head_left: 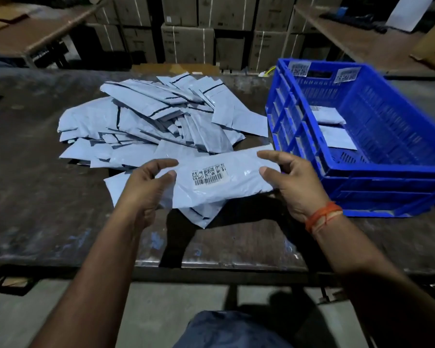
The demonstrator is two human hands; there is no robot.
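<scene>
While left fingers (166, 179) and right fingers (268, 172) pinch it, the pale mailer (239, 180) (barcoded) crinkles.

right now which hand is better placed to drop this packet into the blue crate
Right, likely. The right hand grips the packet at the end beside the blue crate, close to its wall. The left hand holds the opposite end, farther from the crate, and would have to reach across.

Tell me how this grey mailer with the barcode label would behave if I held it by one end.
Probably floppy: the mailer is thin wrinkled plastic, and the left hand and right hand each grip an end. Likely light, since fingertip pinches carry it. Its glossy film may be slippery.
</scene>
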